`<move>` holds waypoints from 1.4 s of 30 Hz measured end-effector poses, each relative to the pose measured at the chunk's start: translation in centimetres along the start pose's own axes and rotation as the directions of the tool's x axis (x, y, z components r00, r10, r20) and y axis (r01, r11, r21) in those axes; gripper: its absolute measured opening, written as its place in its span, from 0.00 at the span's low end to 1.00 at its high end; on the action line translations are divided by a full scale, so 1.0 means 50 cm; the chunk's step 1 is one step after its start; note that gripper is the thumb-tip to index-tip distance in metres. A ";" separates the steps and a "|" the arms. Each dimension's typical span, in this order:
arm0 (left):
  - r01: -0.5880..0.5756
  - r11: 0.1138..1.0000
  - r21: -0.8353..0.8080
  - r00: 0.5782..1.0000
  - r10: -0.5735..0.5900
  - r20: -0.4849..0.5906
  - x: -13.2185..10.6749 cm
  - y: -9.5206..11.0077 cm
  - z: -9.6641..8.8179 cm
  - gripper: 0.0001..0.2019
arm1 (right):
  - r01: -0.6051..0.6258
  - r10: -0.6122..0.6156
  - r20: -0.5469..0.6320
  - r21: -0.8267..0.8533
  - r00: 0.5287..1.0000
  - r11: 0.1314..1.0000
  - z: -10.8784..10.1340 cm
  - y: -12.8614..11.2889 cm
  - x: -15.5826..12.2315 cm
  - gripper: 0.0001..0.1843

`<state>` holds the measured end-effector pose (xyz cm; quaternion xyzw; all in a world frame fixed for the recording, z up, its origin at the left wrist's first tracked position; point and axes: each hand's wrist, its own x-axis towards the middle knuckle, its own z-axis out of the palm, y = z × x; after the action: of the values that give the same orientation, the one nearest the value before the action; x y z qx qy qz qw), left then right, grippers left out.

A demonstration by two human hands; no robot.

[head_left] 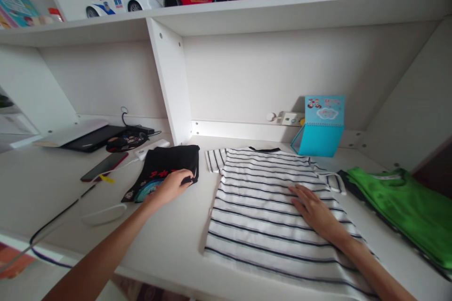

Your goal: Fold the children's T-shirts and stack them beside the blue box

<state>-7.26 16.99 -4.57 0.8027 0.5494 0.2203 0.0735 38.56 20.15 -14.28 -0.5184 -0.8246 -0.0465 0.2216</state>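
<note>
- Bare forearms (370, 261) reach in nearest the camera, from seven and five o'clock.
- White T-shirt (261, 225) with thin dark stripes, at five o'clock, lies spread under the right hand (312, 207); its fingers point to ten o'clock, extended and close together on the cloth, thumb slightly apart.
- Black folded garment (176, 154), at eight o'clock, lies beneath the left hand (171, 187); fingers curl at its four-o'clock corner, and whether they pinch the fabric I cannot tell.
- Striped fabric softly rippled, black collar (266, 150) rounded; folded black cloth carries red and blue print (146, 190).
- Green garment (411, 211), wrinkled, folded, at four o'clock.
- Smooth white desk (169, 244) underneath; stiff turquoise calendar (321, 138), wedge-shaped, at three o'clock.
</note>
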 end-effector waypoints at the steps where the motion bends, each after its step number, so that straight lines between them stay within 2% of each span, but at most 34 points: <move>1: -0.002 1.000 -0.012 0.999 0.002 0.037 0.000 -0.001 -0.011 0.09 | -0.003 0.003 0.001 0.003 1.000 1.000 0.000 0.000 0.000 0.25; 5: -0.006 1.000 0.003 0.976 0.005 0.217 -0.001 0.024 -0.047 0.13 | -0.012 0.012 0.003 0.015 1.000 1.000 -0.004 -0.005 0.000 0.24; 7: 0.022 0.999 0.032 0.975 -0.028 0.221 0.010 0.054 -0.050 0.17 | -0.013 0.013 0.016 0.019 1.000 1.000 -0.009 -0.006 0.001 0.25; 9: -0.015 1.000 0.027 0.977 0.009 0.213 0.036 0.089 -0.037 0.19 | -0.008 0.007 0.038 0.029 0.999 1.000 -0.016 -0.005 0.003 0.25; 13: -0.187 0.982 -0.026 0.943 0.187 0.275 0.131 0.149 0.038 0.21 | -0.015 0.011 0.094 0.042 0.995 0.999 -0.028 -0.006 0.001 0.26; 15: -0.191 0.981 -0.005 0.939 0.185 0.290 0.188 0.162 0.089 0.23 | -0.055 0.052 0.140 0.023 0.989 0.998 -0.036 -0.016 -0.008 0.27; 18: -0.106 0.992 0.066 0.953 0.082 0.291 0.255 0.159 0.156 0.29 | -0.162 0.158 0.254 -0.006 0.954 0.987 -0.059 -0.043 -0.031 0.29; 20: -0.037 0.994 0.100 0.954 0.006 0.301 0.275 0.149 0.184 0.32 | -0.199 0.181 0.344 0.016 0.921 0.980 -0.086 -0.057 -0.049 0.30; 22: -0.013 0.993 0.115 0.948 -0.025 0.318 0.274 0.136 0.199 0.35 | -0.169 0.113 0.434 0.093 0.894 0.981 -0.121 -0.055 -0.057 0.31; 24: -0.024 0.992 0.121 0.943 -0.018 0.332 0.260 0.125 0.205 0.35 | -0.145 0.051 0.480 0.163 0.876 0.976 -0.156 -0.029 -0.048 0.29; 26: -0.038 0.991 0.131 0.946 -0.007 0.324 0.243 0.117 0.206 0.35 | -0.195 0.124 0.435 0.122 0.892 0.973 -0.180 0.018 -0.018 0.24; 28: -0.030 0.988 0.149 0.953 -0.016 0.301 0.232 0.115 0.206 0.35 | -0.308 0.294 0.306 -0.002 0.906 0.951 -0.183 0.073 0.025 0.21; 30: -0.018 0.987 0.160 0.959 -0.028 0.280 0.228 0.116 0.207 0.34 | -0.414 0.428 0.187 -0.111 0.884 0.903 -0.166 0.120 0.070 0.20; 32: -0.009 0.987 0.161 0.963 -0.035 0.268 0.228 0.116 0.209 0.34 | -0.478 0.504 0.152 -0.178 0.850 0.860 -0.140 0.150 0.107 0.18; 34: -0.006 0.988 0.153 0.964 -0.035 0.263 0.230 0.115 0.210 0.34 | -0.514 0.552 0.155 -0.228 0.819 0.827 -0.120 0.166 0.133 0.16; 36: -0.003 0.990 0.143 0.965 -0.035 0.260 0.230 0.113 0.211 0.34 | -0.554 0.600 0.139 -0.268 0.788 0.788 -0.120 0.177 0.151 0.15; 40: 0.001 0.991 0.137 0.964 -0.037 0.265 0.228 0.113 0.210 0.34 | -0.662 0.693 -0.010 -0.305 0.721 0.685 -0.168 0.192 0.178 0.17; 42: 0.009 0.989 0.148 0.964 -0.048 0.260 0.228 0.116 0.210 0.34 | -0.669 0.687 -0.056 -0.298 0.724 0.681 -0.183 0.176 0.184 0.21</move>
<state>5.62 26.48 -8.74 0.8200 0.5609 0.0699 0.0901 45.80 29.04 -3.63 -0.8149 -0.5634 -0.0689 0.1175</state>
